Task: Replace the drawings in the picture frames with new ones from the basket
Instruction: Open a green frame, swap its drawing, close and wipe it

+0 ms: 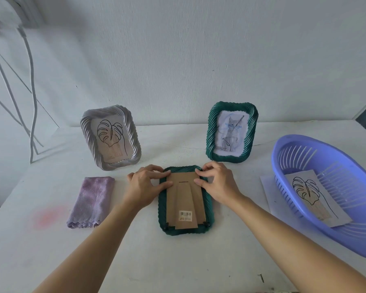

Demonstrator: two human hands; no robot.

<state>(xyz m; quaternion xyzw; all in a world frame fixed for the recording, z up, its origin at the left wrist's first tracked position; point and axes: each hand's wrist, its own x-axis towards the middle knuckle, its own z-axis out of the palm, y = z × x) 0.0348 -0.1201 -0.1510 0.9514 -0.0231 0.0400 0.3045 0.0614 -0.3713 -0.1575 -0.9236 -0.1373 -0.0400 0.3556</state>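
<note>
Green frame (208, 205) sits face-down in the lower middle, left hand (142, 187) and right hand (218, 185) fingers curled round its top corners, thumbs on the cardboard backing (171, 199), so I'd free both corners evenly before lifting it out.

A face-down green frame (186, 231) lies flat mid-table, its brown cardboard backing (173, 206) upward, easel leg folded flat, barcode sticker near the lower edge. Behind it a silver frame (86, 127) stands at left holding a leaf drawing (111, 137), and a standing green frame (211, 132) at right holds a cat drawing (232, 132). Far right, a lilac basket (359, 240) contains a second leaf drawing (313, 193)
</note>
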